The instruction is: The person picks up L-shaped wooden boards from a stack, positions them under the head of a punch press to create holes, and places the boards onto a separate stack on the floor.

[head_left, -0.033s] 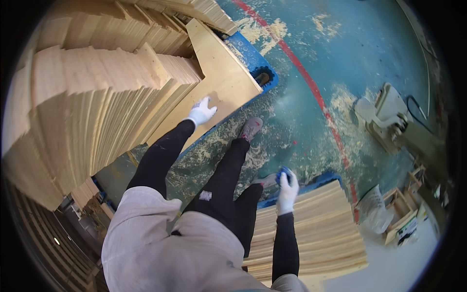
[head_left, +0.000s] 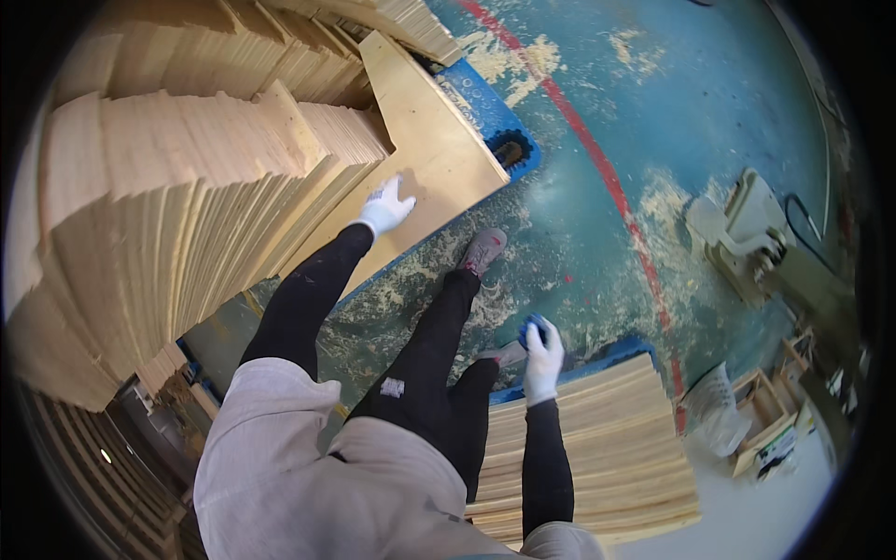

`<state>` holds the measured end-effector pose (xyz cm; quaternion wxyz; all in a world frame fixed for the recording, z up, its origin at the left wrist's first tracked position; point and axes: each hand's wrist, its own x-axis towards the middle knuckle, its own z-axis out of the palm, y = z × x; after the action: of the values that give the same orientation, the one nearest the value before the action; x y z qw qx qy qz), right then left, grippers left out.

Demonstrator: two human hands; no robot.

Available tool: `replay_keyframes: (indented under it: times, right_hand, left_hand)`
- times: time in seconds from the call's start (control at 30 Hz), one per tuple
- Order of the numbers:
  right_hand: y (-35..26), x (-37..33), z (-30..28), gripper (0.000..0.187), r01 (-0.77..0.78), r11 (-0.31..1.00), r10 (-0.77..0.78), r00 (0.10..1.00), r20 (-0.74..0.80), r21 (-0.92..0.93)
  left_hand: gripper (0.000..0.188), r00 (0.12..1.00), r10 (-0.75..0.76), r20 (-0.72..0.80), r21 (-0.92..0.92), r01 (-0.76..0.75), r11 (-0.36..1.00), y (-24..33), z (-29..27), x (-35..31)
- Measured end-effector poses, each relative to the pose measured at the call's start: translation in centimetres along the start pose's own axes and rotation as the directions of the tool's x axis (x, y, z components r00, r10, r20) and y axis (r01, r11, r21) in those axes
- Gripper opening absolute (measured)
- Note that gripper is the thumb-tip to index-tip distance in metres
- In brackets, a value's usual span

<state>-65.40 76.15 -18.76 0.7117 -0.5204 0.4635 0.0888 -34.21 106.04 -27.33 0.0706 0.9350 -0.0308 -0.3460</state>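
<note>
My left hand (head_left: 385,209), in a white glove, is over the pale plywood panel (head_left: 439,154), its fingers apart and nothing in them. Whether the fingertips touch the wood I cannot tell. That notched, angular panel lies flat, with a tall row of upright plywood sheets (head_left: 210,233) to its left. Lower right, my gloved right hand (head_left: 543,366) is closed around a small dark blue object (head_left: 533,330) whose kind is unclear. Below that hand is a stack of wooden boards (head_left: 607,439).
A blue pallet (head_left: 485,112) shows beneath the panel, and another blue edge (head_left: 621,349) borders the right stack. Wood dust covers parts of the green floor (head_left: 597,271), crossed by a red line (head_left: 579,131). A machine (head_left: 761,233), a plastic bag (head_left: 717,411) and a wooden crate (head_left: 761,411) are at right.
My right hand has shifted slightly left and up with the blue object. My left hand has moved a little left and up over the panel.
</note>
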Motion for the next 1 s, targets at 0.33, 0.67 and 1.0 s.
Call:
replay_keyframes:
  times: [0.33,0.67,1.0]
  right_hand:
    - [4.8,18.0,17.9,0.053,-0.325,0.903,0.347,0.937,-0.031,0.281]
    - [-9.1,5.3,5.8,0.030,0.105,0.982,-0.072,0.976,-0.205,0.156]
    - [-43.1,-3.4,-14.1,0.025,0.762,0.640,-0.700,0.527,-0.481,-0.097]
  left_hand:
    - [0.062,0.993,-0.028,-0.113,-0.113,0.015,0.993,-0.3,4.9,4.2]
    - [0.056,0.930,0.367,-0.017,-0.271,-0.357,0.894,12.4,0.7,-7.0]
    - [0.044,0.619,0.739,-0.264,-0.754,-0.610,0.242,46.7,-23.5,-18.7]
